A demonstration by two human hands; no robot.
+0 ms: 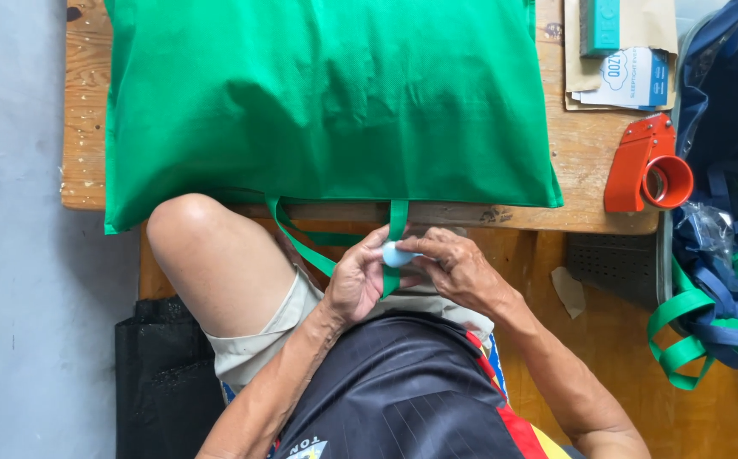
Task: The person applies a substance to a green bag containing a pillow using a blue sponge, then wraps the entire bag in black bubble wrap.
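Your left hand [359,280] and right hand [454,268] are meeting just below the near edge of the tabletop [585,144], over your lap. Both are closing on a small pale blue object [398,254], the left cupping it from beneath and the right pinching it from above with thumb and fingertips; what it is cannot be told. It is sitting against the green strap [397,223] that is hanging down from the big green cloth bag [326,102]. That bag is lying flat and covering most of the tabletop, its bottom edge overhanging toward your raised bare knee [207,246]. An orange tape dispenser [647,163] is resting near the right edge, and some paper packets [619,55] are lying at the far right corner. Blue and green straps [709,331] are piling up beside the table on your right.
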